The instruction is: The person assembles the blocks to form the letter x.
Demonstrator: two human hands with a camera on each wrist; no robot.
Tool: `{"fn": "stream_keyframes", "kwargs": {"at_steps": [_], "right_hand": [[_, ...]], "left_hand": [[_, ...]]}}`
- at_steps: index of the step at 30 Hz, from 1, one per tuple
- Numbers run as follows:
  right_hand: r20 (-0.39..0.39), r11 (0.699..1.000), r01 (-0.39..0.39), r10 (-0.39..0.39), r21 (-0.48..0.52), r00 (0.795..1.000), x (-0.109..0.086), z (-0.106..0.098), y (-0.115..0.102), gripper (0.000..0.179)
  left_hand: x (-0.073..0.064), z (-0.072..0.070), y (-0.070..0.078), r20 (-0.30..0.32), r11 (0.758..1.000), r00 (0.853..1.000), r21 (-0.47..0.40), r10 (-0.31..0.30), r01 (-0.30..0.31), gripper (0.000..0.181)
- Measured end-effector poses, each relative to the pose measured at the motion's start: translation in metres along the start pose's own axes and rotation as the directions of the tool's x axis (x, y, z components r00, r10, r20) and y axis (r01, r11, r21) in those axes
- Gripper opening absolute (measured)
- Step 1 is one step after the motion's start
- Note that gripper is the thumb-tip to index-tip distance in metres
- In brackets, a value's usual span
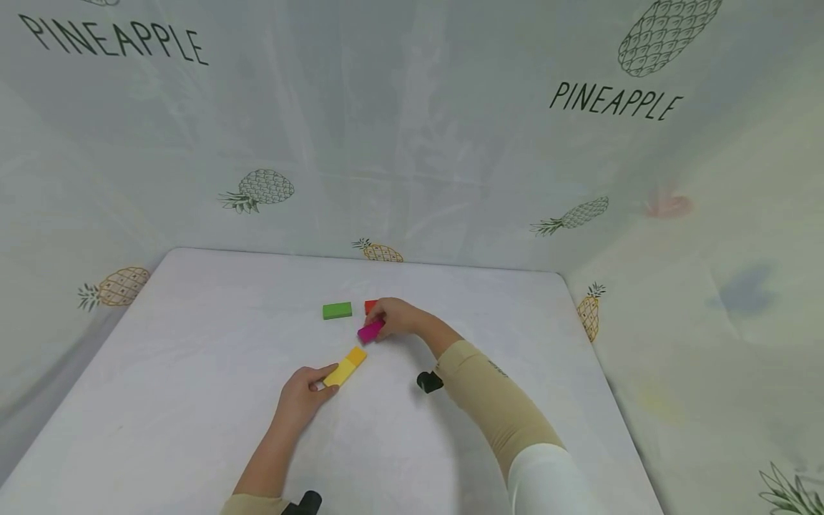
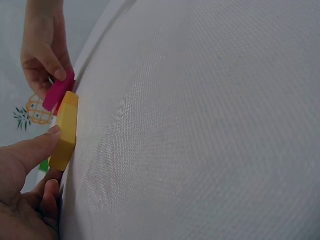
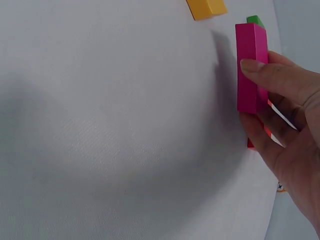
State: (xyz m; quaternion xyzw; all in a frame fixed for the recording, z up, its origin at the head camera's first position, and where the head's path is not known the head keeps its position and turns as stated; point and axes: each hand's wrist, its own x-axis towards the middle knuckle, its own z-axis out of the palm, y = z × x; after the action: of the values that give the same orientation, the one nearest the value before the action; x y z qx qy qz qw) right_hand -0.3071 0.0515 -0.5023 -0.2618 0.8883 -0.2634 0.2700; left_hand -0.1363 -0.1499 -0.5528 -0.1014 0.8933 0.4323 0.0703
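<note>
My left hand (image 1: 301, 395) pinches a yellow block (image 1: 340, 373) between thumb and fingers, low on the white tabletop. Its far end is a deeper orange-yellow (image 1: 356, 355); whether that is a separate block I cannot tell. My right hand (image 1: 400, 317) holds a magenta block (image 3: 246, 70) by its long sides, with the thumb across one face. A shadow beside it in the right wrist view shows it raised off the table. Behind the right hand lies a red block (image 1: 370, 306), partly hidden. A green block (image 1: 337, 310) lies to the left of the red one.
The white-covered table (image 1: 212, 343) spans the lower view. Pineapple-printed cloth (image 1: 386, 129) hangs behind it and along the sides. A black wrist camera (image 1: 429, 382) sits on the right wrist, and another (image 1: 305, 503) shows at the left wrist.
</note>
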Motion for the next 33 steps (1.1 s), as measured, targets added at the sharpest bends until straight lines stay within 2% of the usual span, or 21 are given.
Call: {"fn": "stream_keyframes", "kwargs": {"at_steps": [10,17,23,33], "right_hand": [[0.035,1.0,-0.005,0.005,-0.008,0.999,-0.0021,-0.0032,-0.0018,0.024],[0.071,0.999,0.011,-0.008,-0.052,0.997,-0.0018,-0.0037,-0.0025,0.024],[0.069,0.994,0.043,-0.036,-0.096,0.997,-0.0001,-0.0012,-0.0004,0.023],[0.076,0.995,0.04,-0.033,-0.093,0.997,-0.0029,0.0011,-0.005,0.024]], "left_hand": [[-0.0011,-0.0006,-0.0002,-0.009,1.0,1.0,0.008,0.008,-0.008,0.045],[-0.0024,-0.0005,-0.0001,-0.008,1.0,1.0,-0.002,0.012,-0.012,0.045],[-0.0024,-0.0011,0.0002,-0.006,1.0,1.0,-0.01,0.018,-0.018,0.044],[-0.0027,-0.002,0.0012,0.002,1.0,1.0,0.001,0.03,-0.03,0.044]]}}
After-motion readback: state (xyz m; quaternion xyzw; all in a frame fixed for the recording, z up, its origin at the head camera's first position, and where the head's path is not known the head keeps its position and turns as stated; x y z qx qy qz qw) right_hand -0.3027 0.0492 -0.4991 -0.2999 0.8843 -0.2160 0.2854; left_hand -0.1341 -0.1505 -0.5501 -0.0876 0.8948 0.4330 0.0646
